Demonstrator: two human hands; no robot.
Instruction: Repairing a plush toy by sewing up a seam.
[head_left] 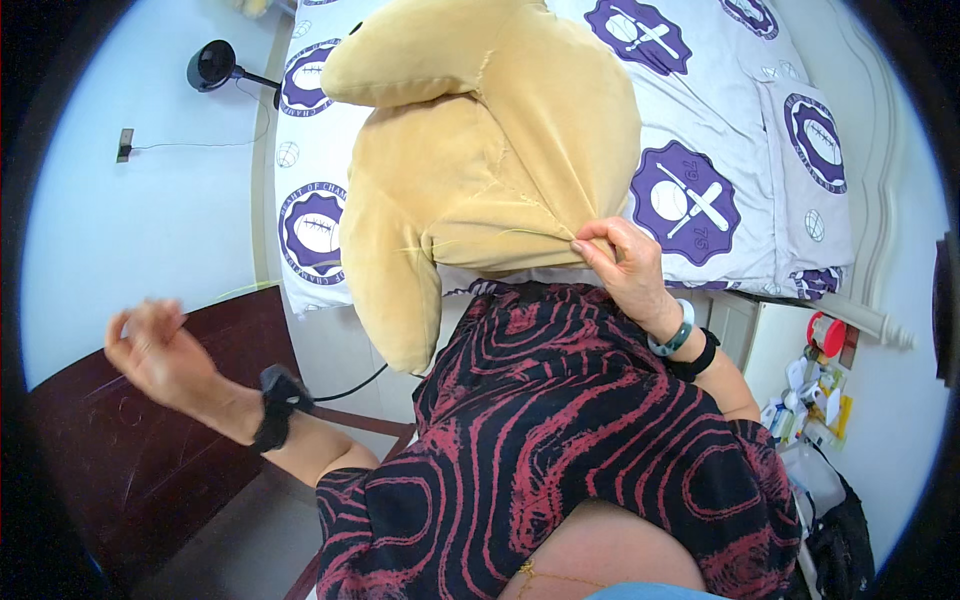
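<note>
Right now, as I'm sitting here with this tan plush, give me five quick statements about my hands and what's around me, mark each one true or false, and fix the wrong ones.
1. Your right hand pinches the cloth of the tan plush. True.
2. Your left hand lies flat on the plush. False: it is raised off to the left, apart from it.
3. A black wristband is on your left wrist. True.
4. The bed cover is plain green. False: it is white with purple prints.
5. The round black device is to the right of the plush. False: it is to the left.
</note>
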